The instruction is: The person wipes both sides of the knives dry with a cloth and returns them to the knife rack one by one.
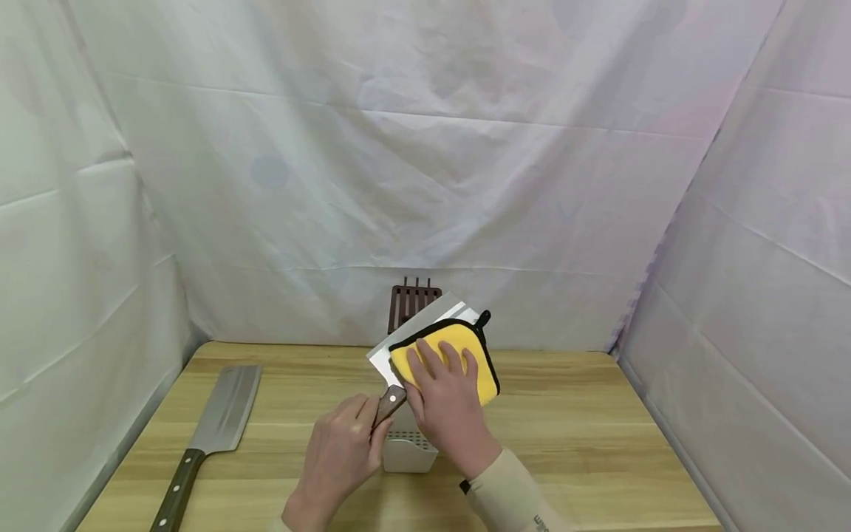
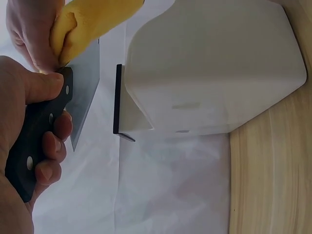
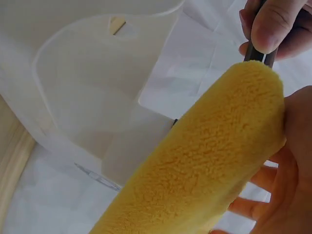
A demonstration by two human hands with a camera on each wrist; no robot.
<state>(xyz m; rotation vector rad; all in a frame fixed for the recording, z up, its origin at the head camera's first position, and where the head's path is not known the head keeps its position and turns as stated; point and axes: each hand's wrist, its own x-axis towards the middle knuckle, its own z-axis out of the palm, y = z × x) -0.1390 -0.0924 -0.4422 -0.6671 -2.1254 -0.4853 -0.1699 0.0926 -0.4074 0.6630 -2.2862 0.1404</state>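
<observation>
Left fingers [image 1: 361,406] grip a cleaver [image 1: 414,329]; right fingers [image 1: 432,360] hold yellow cloth [image 3: 200,156] against it

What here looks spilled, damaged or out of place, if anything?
Nothing stands out. One cleaver lies on the table; the left hand holds another cleaver, and the right hand holds a yellow cloth against it.

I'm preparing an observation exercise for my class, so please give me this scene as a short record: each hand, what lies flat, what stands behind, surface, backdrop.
Left hand: grips a broad steel cleaver by its dark riveted handle
Right hand: spread over a folded yellow plush cloth with black edging, which partly covers that cleaver
Lying flat: second broad steel cleaver with a dark riveted handle, at the person's left
Standing: white plastic holder, partly hidden in the head view
Surface: light wood-grain table
Backdrop: creased white sheet
</observation>
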